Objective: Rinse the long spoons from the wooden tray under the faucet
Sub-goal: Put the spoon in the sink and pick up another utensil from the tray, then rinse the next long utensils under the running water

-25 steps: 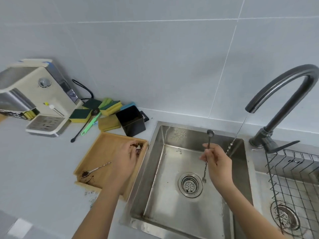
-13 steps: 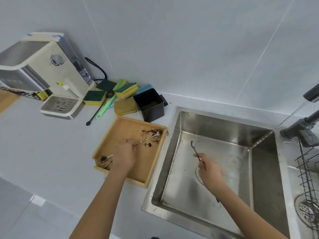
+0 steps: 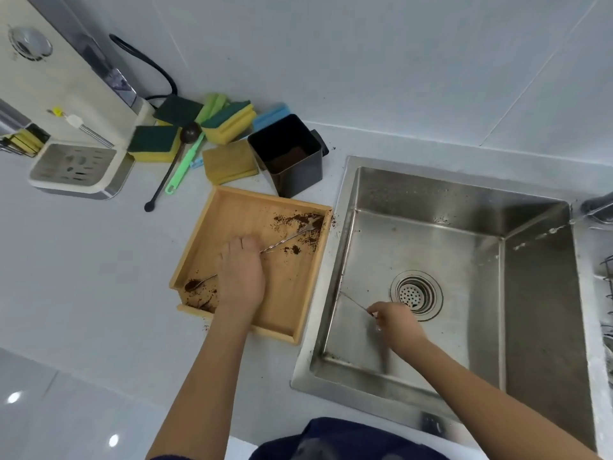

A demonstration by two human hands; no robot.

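At the far left, around nine to ten o'clock, a cream coffee machine [image 3: 49,78] stood on the white counter [image 3: 83,277], its drip tray [image 3: 74,171] jutting forward. Toward twelve o'clock from the tray lay a heap of green-and-yellow sponges [image 3: 229,121], a black long-handled scoop [image 3: 174,167] and a green brush handle [image 3: 185,167]. A black square bin [image 3: 292,161] stood just past the far edge of the wooden tray [image 3: 232,200], near its right corner.

The tray sat close beside the sink's left rim, with open counter at its nine o'clock side. Coffee grounds [image 3: 298,224] were scattered in its far right corner and near left corner. The left hand [image 3: 242,277] pressed down mid-tray, fingers closed over the twisted stem of a long spoon [image 3: 199,283]; its bowl lay by the near left wall, its other end among the grounds toward one o'clock.

In the steel sink [image 3: 431,200], the right hand [image 3: 394,322] pinched a second long spoon [image 3: 355,302], whose stem slanted toward ten o'clock, ending near the left wall. The drain strainer [image 3: 414,293] lay just right of the hand, with bare basin floor beyond. A thin water stream [image 3: 537,235] arced in from three o'clock.
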